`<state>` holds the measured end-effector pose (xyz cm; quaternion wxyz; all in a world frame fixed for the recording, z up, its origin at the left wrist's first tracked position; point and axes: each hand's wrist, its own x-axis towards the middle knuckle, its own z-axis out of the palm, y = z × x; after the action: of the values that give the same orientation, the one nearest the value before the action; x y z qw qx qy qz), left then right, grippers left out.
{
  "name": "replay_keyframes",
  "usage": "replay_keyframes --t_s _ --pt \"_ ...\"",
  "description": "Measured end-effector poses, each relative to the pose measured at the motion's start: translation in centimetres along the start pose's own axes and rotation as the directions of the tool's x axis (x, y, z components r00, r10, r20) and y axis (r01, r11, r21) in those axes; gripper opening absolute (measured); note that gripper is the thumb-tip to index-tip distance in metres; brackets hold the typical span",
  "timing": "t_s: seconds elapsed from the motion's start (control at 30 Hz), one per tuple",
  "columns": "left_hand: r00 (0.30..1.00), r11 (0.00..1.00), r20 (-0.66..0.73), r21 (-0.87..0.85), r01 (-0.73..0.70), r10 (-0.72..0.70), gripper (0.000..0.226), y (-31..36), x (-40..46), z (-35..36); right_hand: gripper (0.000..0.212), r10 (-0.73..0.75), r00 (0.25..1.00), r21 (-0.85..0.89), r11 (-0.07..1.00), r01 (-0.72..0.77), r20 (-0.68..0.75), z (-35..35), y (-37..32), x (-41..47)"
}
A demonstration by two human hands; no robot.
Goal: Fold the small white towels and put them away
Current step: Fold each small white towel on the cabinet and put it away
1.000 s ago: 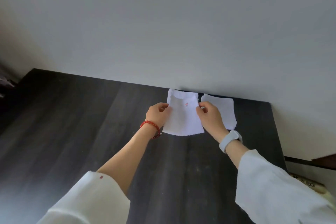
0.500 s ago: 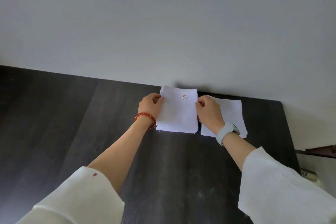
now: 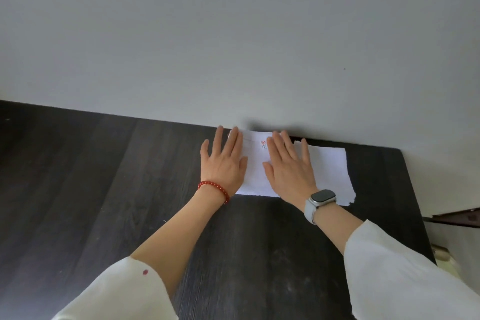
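Both hands lay flat, palms down, with the fingers straight and only slightly spread, and they held nothing. The left hand point(image 3: 225, 163) pressed on the left edge of the folded white towel point(image 3: 255, 169), with its outer fingers reaching over onto the dark table point(image 3: 104, 189). The right hand point(image 3: 289, 166) pressed on the right part of the same towel, and its outer fingers touched the second white towel point(image 3: 330, 171), which lay flat just beside the first one on the right. Both towels were at the far edge of the table, close against the grey wall point(image 3: 233, 34). The hands covered much of the folded towel, so its left and right edges could not be seen fully, and I could not tell if the two towels overlapped under the right hand. A small label point(image 3: 264, 144) with a red mark and tiny print showed between the hands near the far edge, but the writing was too small to read. The left wrist wore a red bead bracelet point(image 3: 213, 189), and the right wrist wore a watch point(image 3: 320, 201) with a grey band and a dark screen. Both white sleeves were cut off by the lower border.
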<state>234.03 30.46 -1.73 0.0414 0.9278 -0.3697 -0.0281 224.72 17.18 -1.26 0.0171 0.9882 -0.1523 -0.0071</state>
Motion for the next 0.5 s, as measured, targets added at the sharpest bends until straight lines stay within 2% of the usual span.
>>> replay_keyframes --t_s 0.03,0.07,0.13,0.23,0.33,0.43,0.5 --pt "0.992 1.0 0.129 0.007 0.002 -0.003 0.056 0.0 0.0 0.1 0.057 0.0 0.995 -0.019 1.0 0.002 0.104 0.1 0.0 0.0" --pt "0.981 1.0 0.193 0.0 0.011 -0.011 0.057 0.0 0.0 0.0 0.058 0.005 0.985 -0.021 1.0 -0.001 0.175 0.0 0.1 0.0" --pt "0.977 1.0 0.212 -0.006 0.017 -0.015 0.057 0.1 -0.1 -1.1 0.055 0.011 0.984 -0.006 1.0 -0.01 0.179 -1.0 0.0 0.0" --pt "0.994 0.999 0.11 -0.047 0.027 -0.021 0.055 0.2 -0.5 -4.5 0.049 0.036 0.996 0.131 0.99 -0.046 0.076 -4.0 0.0 -0.3" --pt "0.996 0.975 -0.071 -0.219 0.035 -0.052 0.05 0.4 -2.0 -8.3 0.034 0.085 0.989 0.371 0.928 -0.035 -0.12 -7.8 0.2 -1.8" --pt "0.966 0.901 -0.24 -0.433 -0.018 -0.096 0.041 1.3 -4.4 -11.4 0.026 0.257 0.955 0.635 0.765 -0.108 -0.146 -11.9 0.0 -5.0" --pt "0.953 0.828 -0.29 -0.553 -0.09 -0.09 0.037 2.8 -6.4 -13.0 0.025 0.336 0.933 0.727 0.672 -0.143 -0.126 -14.6 0.3 -8.0"
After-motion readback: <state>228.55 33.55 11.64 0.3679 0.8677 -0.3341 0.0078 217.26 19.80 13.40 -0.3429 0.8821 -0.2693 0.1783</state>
